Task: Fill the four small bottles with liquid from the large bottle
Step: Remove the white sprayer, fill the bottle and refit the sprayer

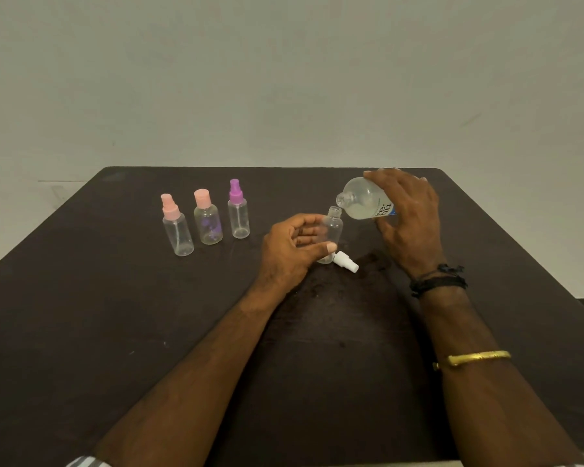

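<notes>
My right hand (408,217) grips the large clear bottle (363,198), tipped on its side with its open mouth just above the neck of an uncapped small bottle (332,227). My left hand (292,246) curls around that small bottle, which stands upright on the dark table (149,315). Its white spray cap (345,261) lies on the table beside its base. To the left, three capped small bottles stand in a row: one with a pink spray top (177,227), one with a pink flat cap (208,219), one with a purple spray top (238,212).
The table's far edge runs just behind the bottles, with a plain wall beyond. Its right edge slants down past my right forearm. Dark smudges mark the tabletop near the white cap.
</notes>
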